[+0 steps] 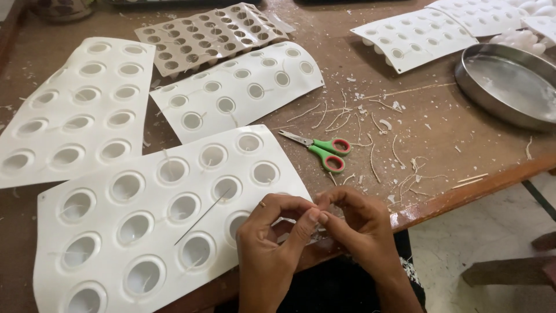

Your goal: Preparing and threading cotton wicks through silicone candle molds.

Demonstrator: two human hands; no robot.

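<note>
Both hands pinched together | left hand (272, 243), right hand (359, 223) | item between fingertips unclear | needle (202, 216) on mould (116, 232)

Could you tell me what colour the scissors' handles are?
The scissors have green handles with red inner linings, seen in the head view.

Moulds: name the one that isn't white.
The tan mould at the far end of the table, behind the curved white mould. It is beige-brown with many small cavities; every other mould is white, most with larger round holes.
</note>
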